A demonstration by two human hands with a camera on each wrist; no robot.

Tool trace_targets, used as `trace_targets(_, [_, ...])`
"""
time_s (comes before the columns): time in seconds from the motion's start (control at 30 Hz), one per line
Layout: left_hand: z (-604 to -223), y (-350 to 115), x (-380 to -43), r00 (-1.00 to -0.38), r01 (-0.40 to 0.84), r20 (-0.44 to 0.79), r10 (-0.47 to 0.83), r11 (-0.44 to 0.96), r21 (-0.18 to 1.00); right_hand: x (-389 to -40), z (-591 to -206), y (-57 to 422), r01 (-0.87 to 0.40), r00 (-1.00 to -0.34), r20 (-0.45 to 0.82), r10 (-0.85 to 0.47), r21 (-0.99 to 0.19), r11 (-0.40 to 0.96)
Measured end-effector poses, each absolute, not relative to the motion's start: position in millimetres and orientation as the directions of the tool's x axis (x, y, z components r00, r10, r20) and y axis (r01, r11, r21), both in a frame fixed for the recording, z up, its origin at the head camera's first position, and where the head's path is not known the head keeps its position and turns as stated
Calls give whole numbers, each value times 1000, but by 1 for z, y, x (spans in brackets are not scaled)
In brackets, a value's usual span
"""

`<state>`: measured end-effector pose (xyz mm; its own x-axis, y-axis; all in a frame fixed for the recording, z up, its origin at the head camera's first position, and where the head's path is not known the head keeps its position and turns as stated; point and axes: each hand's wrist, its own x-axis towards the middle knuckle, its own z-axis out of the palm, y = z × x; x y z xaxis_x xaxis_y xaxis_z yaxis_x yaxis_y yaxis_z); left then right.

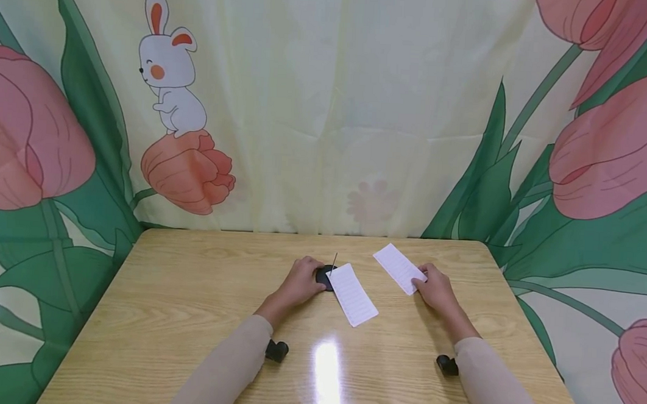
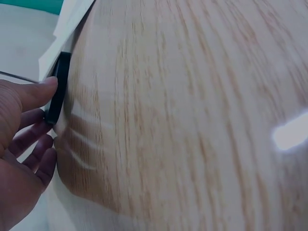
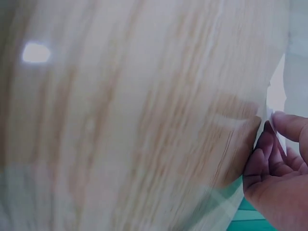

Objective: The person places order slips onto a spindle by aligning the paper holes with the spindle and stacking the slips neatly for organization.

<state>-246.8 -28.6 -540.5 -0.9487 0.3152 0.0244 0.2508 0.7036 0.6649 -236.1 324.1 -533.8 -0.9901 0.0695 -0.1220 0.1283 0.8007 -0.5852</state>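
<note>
In the head view my left hand (image 1: 303, 278) grips the round black base of a receipt spike (image 1: 322, 279), whose thin metal rod stands upright. The left wrist view shows the thumb on top of the black base (image 2: 58, 89) and the fingers at its edge. A white printed paper slip (image 1: 353, 296) has its upper corner at the rod and extends toward the front right. My right hand (image 1: 436, 287) pinches another white printed slip (image 1: 397, 265) by its near right corner. In the right wrist view that slip (image 3: 277, 86) shows edge-on between thumb and fingers.
The light wooden table (image 1: 198, 293) reflects a bright lamp near its front. Behind it hangs a curtain (image 1: 285, 102) printed with tulips and a rabbit. Black wrist devices (image 1: 277, 351) sit at both sleeve cuffs.
</note>
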Motion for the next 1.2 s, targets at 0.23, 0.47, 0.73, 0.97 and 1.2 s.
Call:
trace_targets(0.23, [-539, -29, -247, -948, 255, 33, 317, 694, 673, -232, -531, 330, 115, -993, -94, 72, -596, 794])
trace_targets(0.47, [-540, -30, -247, -946, 261, 35, 322, 694, 671, -225, -527, 335, 116, -993, -67, 94, -621, 775])
trace_targets(0.73, [-540, -29, -247, -951, 243, 27, 307, 692, 680, -218, -516, 337, 126, -991, -59, 116, -652, 747])
trace_targets(0.97, [-541, -30, -247, -949, 252, 33, 313, 693, 675, -214, -507, 339, 88, -994, -9, 107, -649, 755])
trace_targets(1.2, [-541, -29, -247, -950, 236, 14, 312, 688, 686, -210, -500, 337, 90, -993, -2, 120, -672, 735])
